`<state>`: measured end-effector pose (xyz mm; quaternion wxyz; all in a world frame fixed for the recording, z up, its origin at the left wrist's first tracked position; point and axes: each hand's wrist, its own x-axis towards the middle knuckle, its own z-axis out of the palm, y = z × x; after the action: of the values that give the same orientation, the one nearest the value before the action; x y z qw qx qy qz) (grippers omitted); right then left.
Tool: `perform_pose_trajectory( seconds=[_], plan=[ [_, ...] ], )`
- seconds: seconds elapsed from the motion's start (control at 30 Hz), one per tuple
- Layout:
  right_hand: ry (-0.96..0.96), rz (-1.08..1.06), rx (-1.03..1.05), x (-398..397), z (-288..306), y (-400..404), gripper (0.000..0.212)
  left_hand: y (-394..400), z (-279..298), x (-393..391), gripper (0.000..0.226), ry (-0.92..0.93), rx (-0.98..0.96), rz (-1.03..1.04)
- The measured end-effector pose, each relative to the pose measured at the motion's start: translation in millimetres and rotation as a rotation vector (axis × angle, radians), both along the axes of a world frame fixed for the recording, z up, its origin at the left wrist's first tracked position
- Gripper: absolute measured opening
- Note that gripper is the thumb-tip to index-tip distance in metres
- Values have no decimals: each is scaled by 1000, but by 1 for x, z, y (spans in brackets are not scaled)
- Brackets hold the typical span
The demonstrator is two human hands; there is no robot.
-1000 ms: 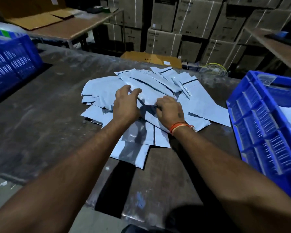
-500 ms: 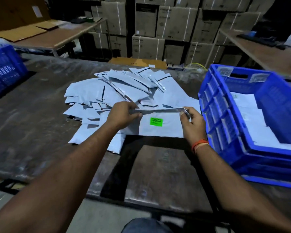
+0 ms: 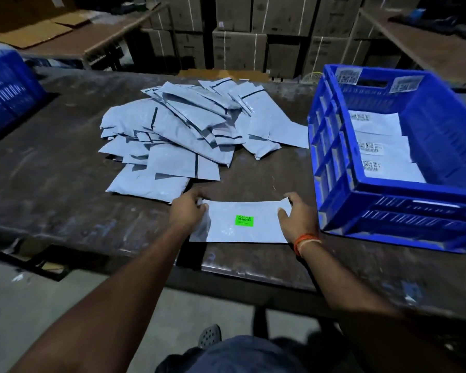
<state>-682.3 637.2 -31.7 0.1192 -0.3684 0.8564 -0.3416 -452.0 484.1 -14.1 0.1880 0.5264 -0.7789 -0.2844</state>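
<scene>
Your left hand (image 3: 189,211) and right hand (image 3: 297,219) each pinch a far corner of the poly mailer (image 3: 242,232), keeping it flat on the counter (image 3: 65,184) beside the blue crate (image 3: 331,157), probably so that its green label (image 3: 244,220) is readable.

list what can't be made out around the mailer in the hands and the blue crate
- Green sticker on the mailer: print too small, head view.
- Left hand and right hand: fingertips under the mailer hidden by it.
- Blue crate: right side cut off by frame edge; labels blurred.
- Pile: lower mailers covered by upper ones.
</scene>
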Motion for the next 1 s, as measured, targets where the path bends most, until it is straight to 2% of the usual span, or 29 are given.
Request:
perform_pose_trajectory(
  seconds=[0.2, 0.27, 0.37, 0.5, 0.6, 0.7, 1.0],
  plan=[
    [9, -16, 3, 3, 1, 5, 40, 0, -6, -2, 26, -38, -34, -25],
    [120, -37, 31, 7, 2, 6, 43, -3, -6, -1, 30, -65, -64, -29],
    [367, -16, 33, 19, 3, 9, 51, 3, -9, -2, 38, -118, -229, -115],
    [422, 191, 109, 40, -5, 7, 59, 36, -21, -11, 43, -112, -429, -311],
    [490, 335, 247, 57, -11, 6, 68, 53, -32, -17, 55, -194, -346, -426],
    [496, 402, 352, 64, -15, 12, 73, 59, -42, -13, 62, -309, -269, -454],
    [459, 241, 444, 41, -20, 33, 68, 54, -42, 4, 61, -417, -286, -376]
  ],
)
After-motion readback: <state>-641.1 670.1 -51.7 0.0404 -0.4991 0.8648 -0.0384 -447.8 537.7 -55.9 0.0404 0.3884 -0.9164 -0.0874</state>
